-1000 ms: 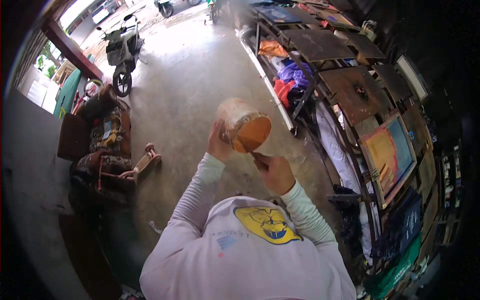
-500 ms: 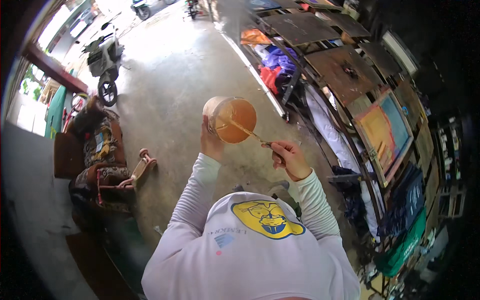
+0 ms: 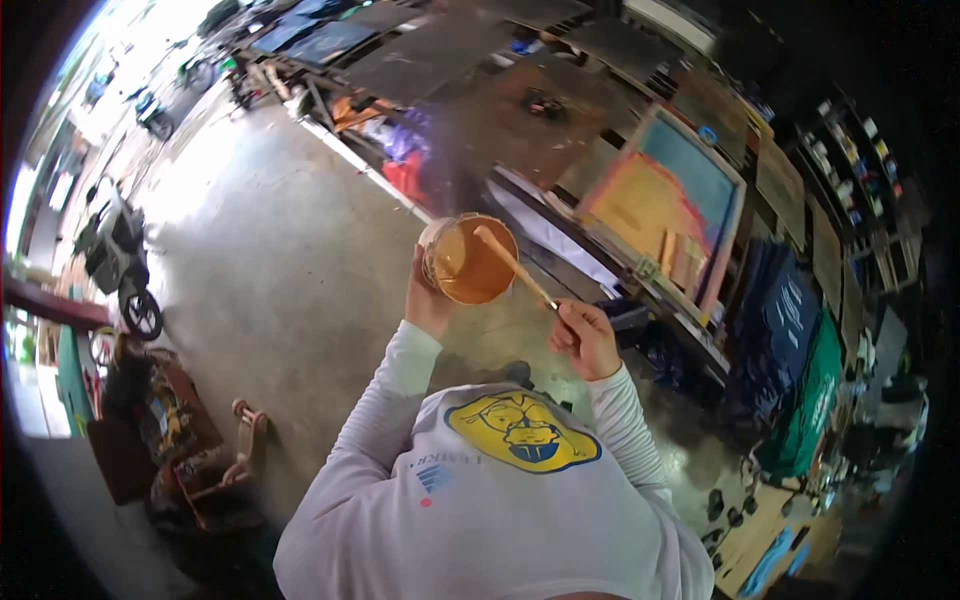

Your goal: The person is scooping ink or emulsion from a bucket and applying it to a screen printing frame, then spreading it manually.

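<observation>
The left hand (image 3: 428, 300) was curved around the outer left side of the bucket (image 3: 490, 278), its fingers partly hidden. The bucket was held up above the floor (image 3: 270, 240), tilted, its orange inside visible. The right hand (image 3: 588, 344) was closed on the near end of a stick (image 3: 518, 268); the far end lay across the bucket's mouth. Contact with the inner wall could not be determined. A painted frame (image 3: 670, 200) lay on the desk (image 3: 570, 140) beyond, to the right.
</observation>
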Motion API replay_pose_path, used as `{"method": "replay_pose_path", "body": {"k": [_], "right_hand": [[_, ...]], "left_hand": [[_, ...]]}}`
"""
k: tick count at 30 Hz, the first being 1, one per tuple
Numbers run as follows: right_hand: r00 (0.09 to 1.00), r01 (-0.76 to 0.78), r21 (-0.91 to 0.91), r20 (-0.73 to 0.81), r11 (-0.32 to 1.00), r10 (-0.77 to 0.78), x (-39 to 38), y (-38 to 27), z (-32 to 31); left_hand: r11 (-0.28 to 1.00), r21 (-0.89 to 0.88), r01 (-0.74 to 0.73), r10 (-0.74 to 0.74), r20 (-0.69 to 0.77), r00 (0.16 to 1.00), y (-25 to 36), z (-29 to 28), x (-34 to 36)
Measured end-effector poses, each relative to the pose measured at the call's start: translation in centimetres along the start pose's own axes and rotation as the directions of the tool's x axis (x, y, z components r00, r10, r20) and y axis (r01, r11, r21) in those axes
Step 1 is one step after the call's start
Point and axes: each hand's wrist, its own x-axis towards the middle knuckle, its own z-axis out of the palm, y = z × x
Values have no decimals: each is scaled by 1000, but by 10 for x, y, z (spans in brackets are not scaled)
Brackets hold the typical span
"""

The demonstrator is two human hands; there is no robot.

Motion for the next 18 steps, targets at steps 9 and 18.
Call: {"method": "replay_pose_path", "body": {"k": [9, 18], "right_hand": [[991, 29, -5, -129, 1000, -30, -1, -66, -116], [935, 285, 248, -283, 926, -212, 25, -89, -177]], "left_hand": [[983, 114, 145, -147, 14, 989, -111, 69, 96], [949, 114, 293, -306, 117, 945, -163, 86, 196]]}}
